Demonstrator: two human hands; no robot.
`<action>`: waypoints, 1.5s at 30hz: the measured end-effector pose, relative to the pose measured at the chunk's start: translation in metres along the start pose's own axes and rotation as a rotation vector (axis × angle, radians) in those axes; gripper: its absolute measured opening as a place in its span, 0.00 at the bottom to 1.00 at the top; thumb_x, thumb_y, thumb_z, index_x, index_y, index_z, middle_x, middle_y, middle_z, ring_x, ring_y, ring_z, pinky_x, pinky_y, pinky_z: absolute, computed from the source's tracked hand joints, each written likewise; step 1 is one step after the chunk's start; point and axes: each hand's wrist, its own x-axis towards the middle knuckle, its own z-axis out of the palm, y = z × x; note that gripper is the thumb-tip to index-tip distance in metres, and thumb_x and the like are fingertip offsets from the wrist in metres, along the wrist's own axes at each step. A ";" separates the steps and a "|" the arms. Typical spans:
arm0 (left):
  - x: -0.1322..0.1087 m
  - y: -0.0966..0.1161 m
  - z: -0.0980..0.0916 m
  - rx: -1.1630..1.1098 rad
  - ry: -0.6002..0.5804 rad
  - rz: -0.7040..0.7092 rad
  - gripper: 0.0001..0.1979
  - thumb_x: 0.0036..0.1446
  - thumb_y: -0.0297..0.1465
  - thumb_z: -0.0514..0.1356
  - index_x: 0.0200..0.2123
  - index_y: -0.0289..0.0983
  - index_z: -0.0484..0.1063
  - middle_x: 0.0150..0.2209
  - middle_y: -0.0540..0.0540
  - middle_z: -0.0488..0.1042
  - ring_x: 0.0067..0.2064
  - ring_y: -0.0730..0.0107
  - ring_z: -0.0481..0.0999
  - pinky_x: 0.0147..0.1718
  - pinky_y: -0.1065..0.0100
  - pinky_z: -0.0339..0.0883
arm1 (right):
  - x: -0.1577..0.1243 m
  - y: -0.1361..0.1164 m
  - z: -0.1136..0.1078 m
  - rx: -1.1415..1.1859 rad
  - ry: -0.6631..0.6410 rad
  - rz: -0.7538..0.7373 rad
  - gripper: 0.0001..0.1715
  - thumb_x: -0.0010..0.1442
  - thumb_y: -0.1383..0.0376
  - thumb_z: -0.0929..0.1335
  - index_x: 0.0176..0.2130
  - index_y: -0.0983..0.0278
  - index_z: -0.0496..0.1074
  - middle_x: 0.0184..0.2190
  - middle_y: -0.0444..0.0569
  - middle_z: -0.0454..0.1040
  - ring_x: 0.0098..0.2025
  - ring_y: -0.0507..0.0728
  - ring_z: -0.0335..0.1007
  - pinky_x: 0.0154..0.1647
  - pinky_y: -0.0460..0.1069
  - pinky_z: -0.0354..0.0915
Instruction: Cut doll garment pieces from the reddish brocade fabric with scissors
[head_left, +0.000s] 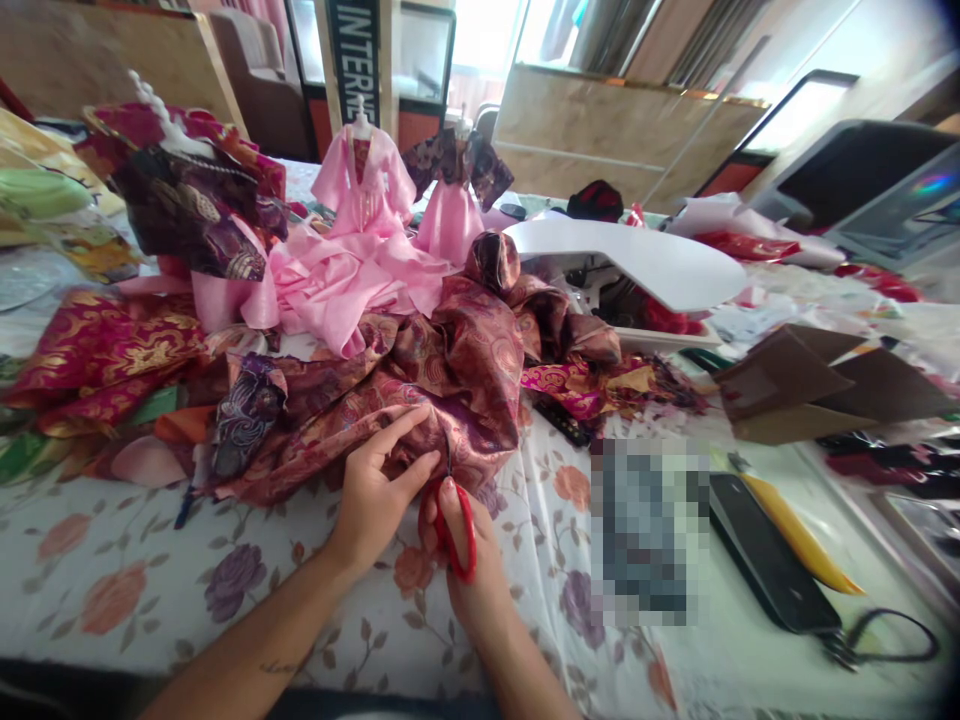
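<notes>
We see the maroon brocade fabric [450,400] lying bunched in a heap near the front middle of the counter [150,590], which is covered by a pale cloth printed with flowers. Our left hand [379,495] rests on the near edge of this fabric with its fingers spread and pressed flat, pinning the cloth down rather than gripping it. Our right hand [457,545] is closed through the loops of the red-handled scissors [454,525], whose tips point up into the fabric's edge just beside the left fingers; the blades are mostly hidden by cloth, so we cannot tell how far apart they stand. Behind the heap, pink satin fabric [337,285] spreads out, and further back stand a doll mannequin in a pink gown [363,175] and another in a dark patterned robe [459,185]. To the left lie red and gold brocade pieces [90,350] and a dark purple costume [187,215]. To the right sit a white sewing machine [637,265], brown card pieces [817,385], a black phone [769,565] and a yellow strip [802,540] just beside it.
</notes>
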 end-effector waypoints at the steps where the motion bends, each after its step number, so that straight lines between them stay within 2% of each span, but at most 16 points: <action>1: 0.000 0.000 0.000 0.000 0.001 -0.001 0.19 0.52 0.30 0.63 0.49 0.39 0.74 0.52 0.46 0.74 0.51 0.65 0.74 0.50 0.70 0.67 | 0.000 0.001 0.000 -0.006 0.006 -0.002 0.30 0.54 0.41 0.66 0.23 0.64 0.63 0.13 0.39 0.61 0.15 0.46 0.49 0.14 0.43 0.46; 6: -0.001 0.000 0.001 -0.031 -0.004 -0.011 0.20 0.52 0.31 0.63 0.50 0.40 0.74 0.52 0.46 0.74 0.52 0.63 0.73 0.52 0.67 0.66 | -0.001 0.006 0.001 -0.001 0.003 -0.032 0.28 0.58 0.42 0.63 0.24 0.63 0.61 0.14 0.38 0.59 0.16 0.46 0.49 0.16 0.43 0.46; 11: -0.002 0.001 0.003 -0.083 0.023 -0.055 0.19 0.51 0.32 0.64 0.49 0.39 0.75 0.52 0.45 0.74 0.52 0.62 0.73 0.51 0.66 0.66 | -0.003 0.008 0.001 -0.053 0.024 -0.043 0.31 0.57 0.40 0.63 0.22 0.63 0.59 0.14 0.38 0.58 0.17 0.47 0.48 0.18 0.45 0.46; 15: 0.001 -0.007 0.004 -0.208 0.101 -0.163 0.14 0.52 0.36 0.64 0.41 0.37 0.79 0.44 0.45 0.78 0.45 0.64 0.76 0.42 0.69 0.71 | -0.007 0.005 0.000 -0.130 0.083 -0.015 0.30 0.55 0.40 0.64 0.22 0.62 0.58 0.15 0.39 0.58 0.18 0.48 0.49 0.18 0.45 0.48; 18: 0.004 -0.014 0.005 -0.339 0.137 -0.247 0.13 0.50 0.37 0.65 0.38 0.37 0.79 0.38 0.47 0.78 0.35 0.72 0.75 0.32 0.74 0.70 | -0.010 0.002 0.000 -0.202 0.093 -0.002 0.31 0.55 0.40 0.64 0.21 0.62 0.57 0.14 0.39 0.57 0.18 0.48 0.49 0.18 0.44 0.48; 21: 0.004 -0.015 0.004 -0.375 0.101 -0.294 0.15 0.48 0.36 0.67 0.40 0.38 0.77 0.31 0.51 0.74 0.24 0.81 0.67 0.20 0.79 0.62 | -0.011 0.000 0.001 -0.226 0.100 -0.002 0.32 0.53 0.38 0.64 0.21 0.61 0.55 0.14 0.38 0.55 0.17 0.47 0.48 0.17 0.44 0.46; 24: 0.003 -0.014 0.004 -0.351 0.054 -0.311 0.16 0.49 0.36 0.66 0.43 0.40 0.77 0.28 0.55 0.67 0.21 0.84 0.60 0.15 0.81 0.56 | -0.011 0.001 0.001 -0.231 0.098 0.009 0.31 0.54 0.39 0.63 0.22 0.61 0.55 0.14 0.37 0.55 0.17 0.47 0.48 0.17 0.44 0.46; 27: 0.001 -0.013 0.003 -0.345 0.016 -0.322 0.18 0.51 0.35 0.64 0.46 0.42 0.76 0.27 0.55 0.63 0.20 0.85 0.57 0.15 0.81 0.55 | -0.011 0.005 -0.001 -0.211 0.076 0.016 0.30 0.55 0.40 0.63 0.22 0.61 0.55 0.14 0.37 0.54 0.17 0.47 0.47 0.17 0.45 0.45; 30: 0.000 -0.012 0.004 -0.317 0.010 -0.295 0.21 0.53 0.35 0.63 0.52 0.44 0.72 0.28 0.55 0.64 0.20 0.84 0.57 0.16 0.80 0.55 | -0.010 0.008 -0.004 -0.234 0.084 -0.023 0.30 0.56 0.41 0.63 0.22 0.62 0.56 0.15 0.38 0.55 0.18 0.48 0.49 0.18 0.45 0.47; 36: -0.001 -0.007 0.004 -0.102 0.112 -0.138 0.20 0.55 0.35 0.61 0.51 0.42 0.73 0.35 0.50 0.72 0.32 0.76 0.68 0.29 0.78 0.65 | -0.011 0.007 -0.005 -0.248 0.088 -0.031 0.31 0.56 0.40 0.63 0.21 0.62 0.58 0.14 0.39 0.58 0.18 0.49 0.52 0.19 0.46 0.49; 40: -0.002 -0.006 0.004 -0.043 0.122 -0.126 0.21 0.54 0.35 0.62 0.52 0.40 0.73 0.34 0.50 0.74 0.31 0.74 0.69 0.31 0.75 0.66 | -0.013 0.002 -0.001 -0.171 0.091 0.002 0.31 0.54 0.39 0.64 0.21 0.62 0.60 0.13 0.39 0.58 0.17 0.49 0.51 0.18 0.45 0.49; 45: -0.002 -0.002 0.005 -0.020 0.118 -0.112 0.23 0.50 0.33 0.64 0.52 0.40 0.73 0.36 0.50 0.77 0.38 0.68 0.74 0.42 0.69 0.68 | -0.014 -0.006 0.002 -0.051 0.061 0.076 0.29 0.52 0.40 0.66 0.22 0.62 0.62 0.13 0.38 0.59 0.15 0.48 0.48 0.16 0.44 0.48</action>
